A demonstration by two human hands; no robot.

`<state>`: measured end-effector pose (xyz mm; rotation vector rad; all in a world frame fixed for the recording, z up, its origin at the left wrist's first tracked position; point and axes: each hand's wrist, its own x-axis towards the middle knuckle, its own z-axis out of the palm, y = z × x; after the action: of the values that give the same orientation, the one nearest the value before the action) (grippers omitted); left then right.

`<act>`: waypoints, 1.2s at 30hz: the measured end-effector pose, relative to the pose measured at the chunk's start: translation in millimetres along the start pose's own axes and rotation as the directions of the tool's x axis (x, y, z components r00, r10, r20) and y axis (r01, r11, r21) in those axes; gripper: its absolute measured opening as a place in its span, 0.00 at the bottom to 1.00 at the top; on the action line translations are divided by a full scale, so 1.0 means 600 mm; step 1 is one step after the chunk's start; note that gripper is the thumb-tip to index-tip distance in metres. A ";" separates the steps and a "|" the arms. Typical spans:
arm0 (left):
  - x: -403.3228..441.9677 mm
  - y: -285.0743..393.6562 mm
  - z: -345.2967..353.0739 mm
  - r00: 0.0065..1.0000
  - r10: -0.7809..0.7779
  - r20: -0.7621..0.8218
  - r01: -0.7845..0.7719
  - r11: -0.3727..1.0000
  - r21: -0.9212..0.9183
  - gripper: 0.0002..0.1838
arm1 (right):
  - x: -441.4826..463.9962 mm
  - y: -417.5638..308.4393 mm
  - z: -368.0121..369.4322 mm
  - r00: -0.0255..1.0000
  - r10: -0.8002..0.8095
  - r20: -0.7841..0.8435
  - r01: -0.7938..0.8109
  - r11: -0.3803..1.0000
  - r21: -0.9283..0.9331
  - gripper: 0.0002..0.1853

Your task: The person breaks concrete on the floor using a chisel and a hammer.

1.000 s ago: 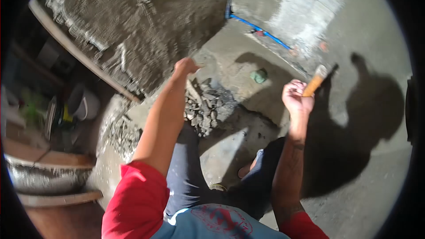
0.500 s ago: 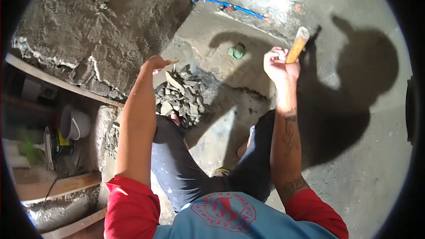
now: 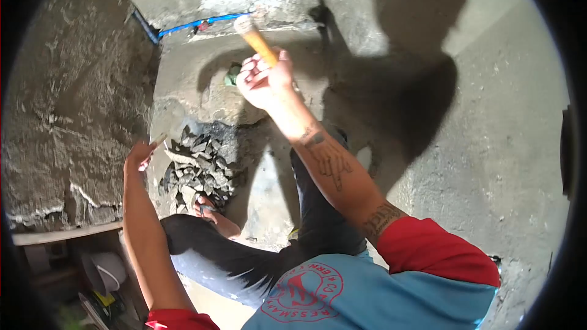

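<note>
Rubble pile [image 3: 205, 168] as ref. Sandalled foot [image 3: 214, 215] at its near edge. Left hand [image 3: 139, 155] off the pile's left side, fingers closed on a slim pale object [image 3: 161, 139]; can't tell what it is. Right hand [image 3: 264, 79] raised, up and right of the pile, gripping a yellow-orange handle [image 3: 259, 44] with a whitish end; tool type unclear. Green lump [image 3: 232, 74] beyond the pile, partly behind right hand. Blue pipe [image 3: 183, 27] farther beyond the pile, along the wall base.
</note>
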<state>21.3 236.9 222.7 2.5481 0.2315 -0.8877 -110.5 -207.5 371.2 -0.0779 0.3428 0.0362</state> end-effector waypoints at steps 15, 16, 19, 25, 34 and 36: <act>-0.040 0.020 -0.008 0.998 -0.059 -0.026 0.060 0.997 0.047 0.27 | -0.002 0.018 0.006 0.996 0.090 -0.024 -0.089 0.995 0.043 0.21; -0.040 0.019 -0.008 0.998 -0.054 -0.013 0.054 0.998 0.030 0.26 | 0.000 0.015 0.005 0.995 0.092 -0.022 -0.091 0.995 0.045 0.21; -0.009 0.002 -0.004 1.000 0.012 -0.023 -0.012 0.999 0.032 0.27 | 0.003 0.008 -0.001 0.998 0.070 0.002 -0.070 0.994 0.087 0.25; -0.018 0.010 0.000 0.991 0.115 -0.074 -0.103 0.983 0.152 0.32 | -0.007 -0.001 0.011 0.995 0.066 0.072 -0.073 0.993 0.094 0.12; -0.032 0.026 0.000 0.999 -0.002 -0.046 0.009 0.988 0.152 0.27 | 0.002 -0.015 -0.006 0.983 0.125 0.133 -0.135 0.988 0.070 0.16; -0.040 0.031 0.003 0.998 -0.012 -0.056 0.019 0.992 0.128 0.27 | 0.008 -0.019 -0.009 0.980 0.146 0.136 -0.153 0.987 0.040 0.16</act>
<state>7.0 219.0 242.8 2.6964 0.2173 -0.8644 -107.4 -219.4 365.6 0.0003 0.2153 0.1810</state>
